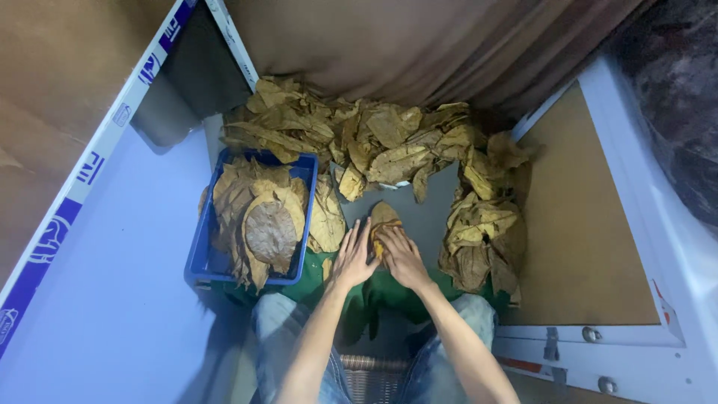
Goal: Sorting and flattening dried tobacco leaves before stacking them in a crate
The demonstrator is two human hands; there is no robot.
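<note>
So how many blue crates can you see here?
1. The blue plastic crate sits left of the person's knees, filled with flattened dried leaves. The left hand and right hand press a leaf beside it. Others could be hidden under the leaf piles.

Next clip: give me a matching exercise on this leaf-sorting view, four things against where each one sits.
Things:
1. blue crate
2. loose leaf pile
3. left hand
4. brown board

Places:
A. flat on the surface, beside the right hand
B. far right, framed in white
C. left of the hands, filled with leaves
D. along the back, below the curtain

Pairs: 1-C, 2-D, 3-A, 4-B
</note>
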